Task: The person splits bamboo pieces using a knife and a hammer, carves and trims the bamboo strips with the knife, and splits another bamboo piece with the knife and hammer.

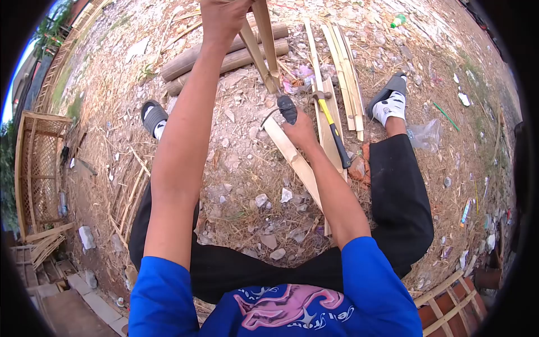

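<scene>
Outdoor woodworking spot | stony, straw-strewn ground (241, 208) | logs (230, 62), wood strips (343, 78), hammer (331, 126), lattice frame (42, 171)

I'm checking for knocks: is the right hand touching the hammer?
Apart: the head view shows a gap between the right hand and the yellow-and-black hammer.

Here, two long light-brown wooden strips (265, 39) slant upright, lower ends together over stony ground (238, 146); near those ends, a black-handled tool with a curved dark blade (287, 110).
</scene>
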Action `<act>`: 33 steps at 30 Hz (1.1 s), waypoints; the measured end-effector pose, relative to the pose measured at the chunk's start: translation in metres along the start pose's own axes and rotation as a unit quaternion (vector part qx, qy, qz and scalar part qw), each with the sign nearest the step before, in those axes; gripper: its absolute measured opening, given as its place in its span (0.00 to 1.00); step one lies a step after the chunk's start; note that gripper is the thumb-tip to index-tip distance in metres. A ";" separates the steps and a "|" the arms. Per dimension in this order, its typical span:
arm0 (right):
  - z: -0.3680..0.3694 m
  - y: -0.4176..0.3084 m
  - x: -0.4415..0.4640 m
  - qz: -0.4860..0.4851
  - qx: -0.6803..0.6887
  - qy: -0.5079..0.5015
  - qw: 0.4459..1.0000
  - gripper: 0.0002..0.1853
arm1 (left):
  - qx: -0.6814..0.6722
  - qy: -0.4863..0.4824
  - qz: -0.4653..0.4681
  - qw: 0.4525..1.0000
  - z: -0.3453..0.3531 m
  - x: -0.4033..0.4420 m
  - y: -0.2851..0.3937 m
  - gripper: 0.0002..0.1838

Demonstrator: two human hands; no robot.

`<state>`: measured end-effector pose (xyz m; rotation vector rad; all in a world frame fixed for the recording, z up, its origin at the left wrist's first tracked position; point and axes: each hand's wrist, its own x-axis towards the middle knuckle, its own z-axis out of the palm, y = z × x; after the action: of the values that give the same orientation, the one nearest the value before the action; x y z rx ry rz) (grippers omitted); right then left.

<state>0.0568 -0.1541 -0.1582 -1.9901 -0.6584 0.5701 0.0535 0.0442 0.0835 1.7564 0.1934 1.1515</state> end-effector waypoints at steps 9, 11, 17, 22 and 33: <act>-0.002 0.010 0.020 -0.031 -0.206 -0.009 0.978 0.28 | -0.031 0.050 -0.056 0.997 -0.045 0.014 -0.005 0.15; -0.010 0.013 0.025 -0.047 -0.181 -0.004 0.982 0.27 | -0.021 0.043 -0.057 0.997 -0.051 0.016 -0.005 0.15; 0.008 0.015 0.018 0.064 0.021 -0.052 0.996 0.22 | 0.049 0.044 -0.022 0.998 -0.039 0.017 0.000 0.16; 0.022 0.012 0.012 0.077 -0.038 -0.006 0.996 0.21 | 0.089 0.028 -0.006 0.996 -0.029 0.003 0.025 0.17; 0.025 0.025 0.015 0.088 -0.051 -0.021 0.995 0.23 | 0.161 0.082 -0.013 0.984 -0.050 0.000 0.017 0.17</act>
<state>0.0573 -0.1391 -0.1932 -2.1510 -0.5491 0.6973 0.0096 0.0676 0.0997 1.9305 0.5244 1.3023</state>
